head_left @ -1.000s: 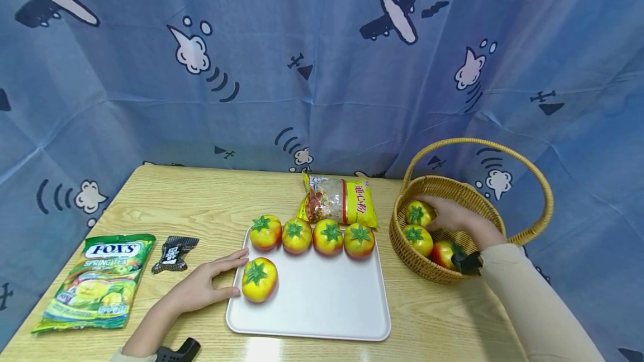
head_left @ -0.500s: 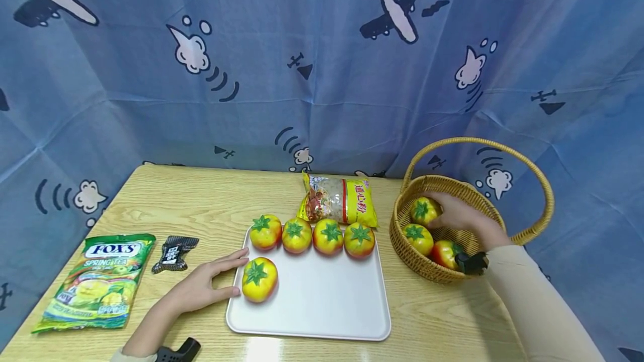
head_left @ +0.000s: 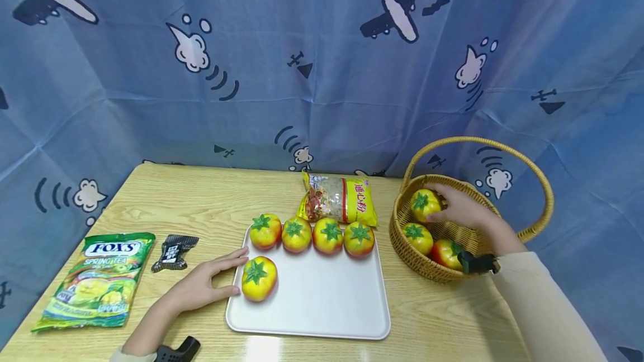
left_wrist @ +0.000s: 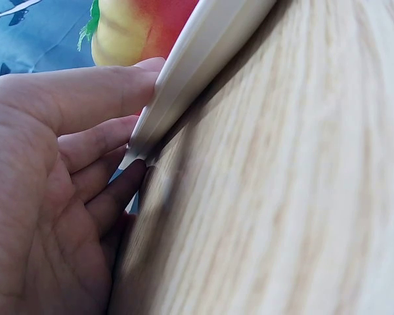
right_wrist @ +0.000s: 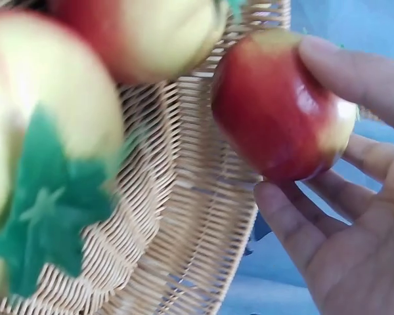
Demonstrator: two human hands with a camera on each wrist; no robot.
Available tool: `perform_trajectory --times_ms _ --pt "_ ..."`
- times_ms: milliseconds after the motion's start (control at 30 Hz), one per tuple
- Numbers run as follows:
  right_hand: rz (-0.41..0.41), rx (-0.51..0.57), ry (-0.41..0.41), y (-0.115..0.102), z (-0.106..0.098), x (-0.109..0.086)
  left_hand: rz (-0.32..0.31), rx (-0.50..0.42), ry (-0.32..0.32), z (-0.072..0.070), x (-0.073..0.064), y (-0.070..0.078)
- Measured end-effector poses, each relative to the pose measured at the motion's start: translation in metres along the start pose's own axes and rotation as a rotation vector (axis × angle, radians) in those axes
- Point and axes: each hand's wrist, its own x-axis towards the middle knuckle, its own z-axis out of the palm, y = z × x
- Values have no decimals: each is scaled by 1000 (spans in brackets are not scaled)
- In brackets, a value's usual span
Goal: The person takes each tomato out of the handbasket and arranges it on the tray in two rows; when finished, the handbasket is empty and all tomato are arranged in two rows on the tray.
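My right hand (head_left: 463, 208) reaches into the wicker basket (head_left: 410, 264) and grips a yellow-red tomato (head_left: 425, 205) with a green star-shaped top. In the right wrist view, thumb and fingers pinch this tomato (right_wrist: 282, 111) from its sides, beside the woven wall. Two more tomatoes, one yellow (head_left: 418, 240) and one redder (head_left: 445, 253), lie in the basket. My left hand (head_left: 201, 286) rests at the left edge of the white tray (head_left: 322, 300); its fingertips touch the rim (left_wrist: 184, 72). Four tomatoes line the tray's far edge, and a single tomato (head_left: 259, 279) sits near the left fingers.
Behind the tray lies a yellow pasta bag (head_left: 338, 200). A green candy bag (head_left: 95, 281) and a small black packet (head_left: 173, 253) lie on the table left of my left hand. The basket's tall handle (head_left: 545, 200) arches over it. A blue patterned curtain (head_left: 322, 71) hangs behind.
My right hand has shifted the tomato it grips slightly right and upward inside the basket, away from the yellow tomato beside it. My left hand and the tray have stayed still.
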Motion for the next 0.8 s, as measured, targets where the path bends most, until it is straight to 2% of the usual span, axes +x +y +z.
perform_trajectory --times_ms 167,333,633,800 --pt "-23 48 15 -11 0 -7 -5 -8 -8 0 1 0" --pt "-51 185 47 -29 4 -14 -8 -11 -5 -1 0 1" --pt "-90 347 110 -61 29 -14 -13 -12 -2 -2 -1 2" --pt "-168 412 125 -80 48 -12 -8 -12 -1 -1 -1 2"
